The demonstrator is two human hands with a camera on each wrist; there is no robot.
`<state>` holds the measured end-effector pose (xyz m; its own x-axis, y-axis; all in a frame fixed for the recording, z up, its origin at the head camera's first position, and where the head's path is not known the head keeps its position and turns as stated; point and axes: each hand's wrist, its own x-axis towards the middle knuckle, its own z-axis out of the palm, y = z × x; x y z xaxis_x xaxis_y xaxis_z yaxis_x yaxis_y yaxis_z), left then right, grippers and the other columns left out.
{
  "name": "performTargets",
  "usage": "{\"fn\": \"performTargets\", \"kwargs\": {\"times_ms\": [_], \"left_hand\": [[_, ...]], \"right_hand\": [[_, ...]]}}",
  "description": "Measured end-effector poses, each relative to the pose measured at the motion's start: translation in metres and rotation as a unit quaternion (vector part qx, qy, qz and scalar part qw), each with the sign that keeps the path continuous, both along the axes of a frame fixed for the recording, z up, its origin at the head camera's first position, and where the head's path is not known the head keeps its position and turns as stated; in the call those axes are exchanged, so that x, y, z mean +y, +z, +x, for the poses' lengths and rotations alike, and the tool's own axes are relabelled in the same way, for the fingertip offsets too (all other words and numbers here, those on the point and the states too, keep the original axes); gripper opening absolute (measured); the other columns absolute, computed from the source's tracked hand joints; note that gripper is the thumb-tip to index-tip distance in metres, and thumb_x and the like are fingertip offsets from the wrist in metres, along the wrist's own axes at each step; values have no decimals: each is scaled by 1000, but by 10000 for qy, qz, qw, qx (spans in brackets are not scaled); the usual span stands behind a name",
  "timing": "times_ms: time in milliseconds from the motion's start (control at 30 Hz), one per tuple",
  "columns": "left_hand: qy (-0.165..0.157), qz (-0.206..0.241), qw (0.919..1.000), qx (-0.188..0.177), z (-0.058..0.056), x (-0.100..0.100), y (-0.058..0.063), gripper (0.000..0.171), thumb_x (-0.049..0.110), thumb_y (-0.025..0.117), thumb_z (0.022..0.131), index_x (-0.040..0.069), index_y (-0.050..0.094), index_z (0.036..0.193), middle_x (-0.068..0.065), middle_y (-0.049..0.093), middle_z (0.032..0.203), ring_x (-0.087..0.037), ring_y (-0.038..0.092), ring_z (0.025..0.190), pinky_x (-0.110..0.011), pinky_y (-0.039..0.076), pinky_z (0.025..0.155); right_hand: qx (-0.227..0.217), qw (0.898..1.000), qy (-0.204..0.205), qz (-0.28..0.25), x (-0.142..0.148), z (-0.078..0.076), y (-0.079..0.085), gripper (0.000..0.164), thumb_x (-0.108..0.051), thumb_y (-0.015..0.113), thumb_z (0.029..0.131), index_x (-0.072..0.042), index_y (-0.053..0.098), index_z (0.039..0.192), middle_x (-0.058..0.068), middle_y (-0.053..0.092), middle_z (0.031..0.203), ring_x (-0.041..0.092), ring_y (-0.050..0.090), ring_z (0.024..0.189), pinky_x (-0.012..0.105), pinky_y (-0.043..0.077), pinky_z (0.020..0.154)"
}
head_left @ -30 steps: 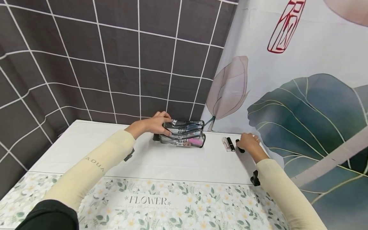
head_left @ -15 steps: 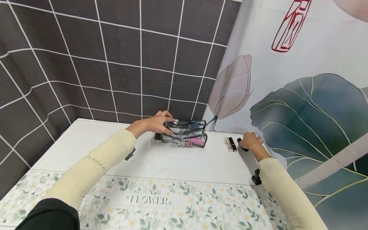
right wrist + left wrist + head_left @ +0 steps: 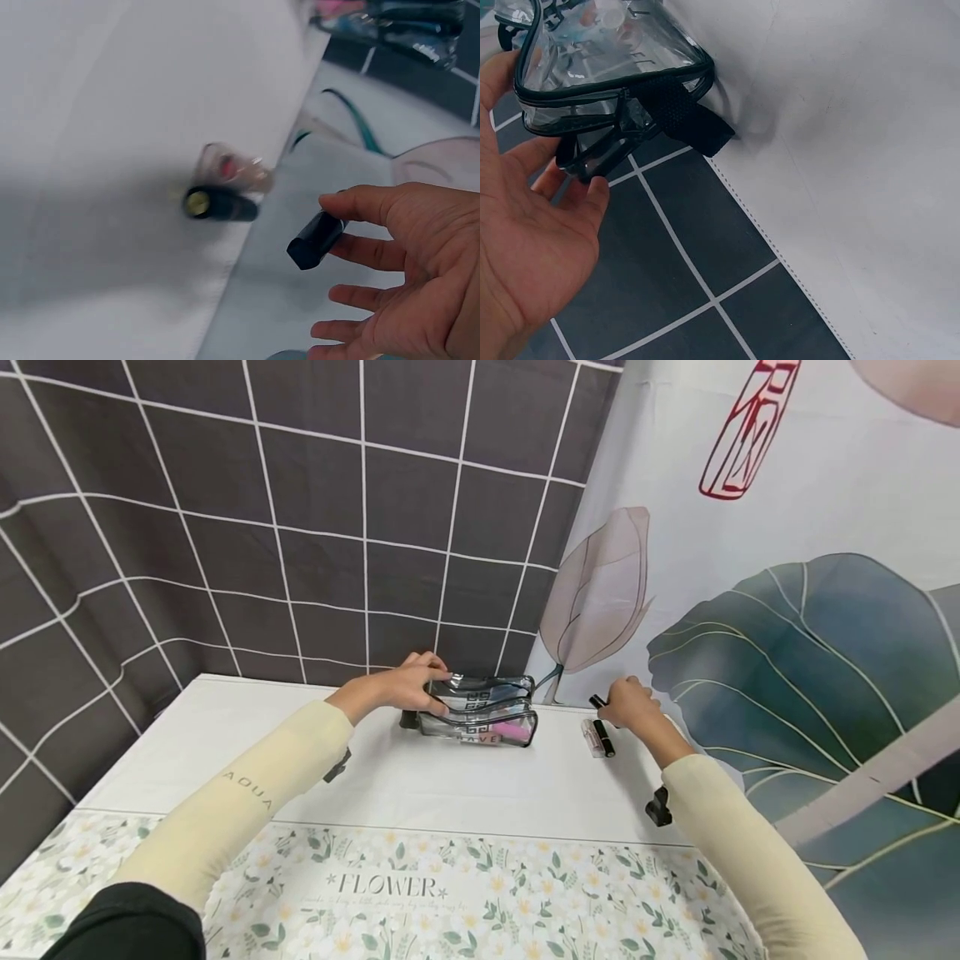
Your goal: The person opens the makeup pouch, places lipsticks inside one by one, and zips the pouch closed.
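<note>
A clear cosmetic bag [image 3: 491,704] with black trim stands near the back edge of the table, its top open. My left hand [image 3: 408,685] grips the bag's left end, fingers at the black trim [image 3: 600,91] in the left wrist view. Inside shows a pink item [image 3: 510,729]. Between thumb and fingers, my right hand [image 3: 420,262] pinches a black lipstick [image 3: 319,238], held in the air to the right of the bag. Below it a second black tube [image 3: 221,204] with a gold end lies beside a clear pinkish lip gloss tube [image 3: 232,169].
The white table top [image 3: 465,785] has a floral mat [image 3: 562,893] along its front. A dark grid cloth [image 3: 315,560] hangs behind, and a leaf-printed curtain [image 3: 787,660] borders the right side. A black strap [image 3: 682,120] sticks out from the bag's end.
My right hand has picked the black lipstick up off the table and moved it left and back, above the two remaining tubes. My left hand stays on the bag.
</note>
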<state>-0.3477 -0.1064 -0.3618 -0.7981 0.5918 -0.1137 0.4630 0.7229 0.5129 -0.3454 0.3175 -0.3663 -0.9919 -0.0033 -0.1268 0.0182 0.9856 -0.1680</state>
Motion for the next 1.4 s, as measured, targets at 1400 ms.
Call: {"fn": "performTargets", "kwargs": {"times_ms": [1400], "left_hand": [[-1,-159,9993,329,-3,0,-2,85,40,77,97,-1,52,167,-21,42,173,-42,33,161,-62,36,134]], "right_hand": [[1021,9732,2056,-101,-156,21,46,24,-25,83,104,-9,83,122,29,39,177,57,22,168,79,20,133]]}}
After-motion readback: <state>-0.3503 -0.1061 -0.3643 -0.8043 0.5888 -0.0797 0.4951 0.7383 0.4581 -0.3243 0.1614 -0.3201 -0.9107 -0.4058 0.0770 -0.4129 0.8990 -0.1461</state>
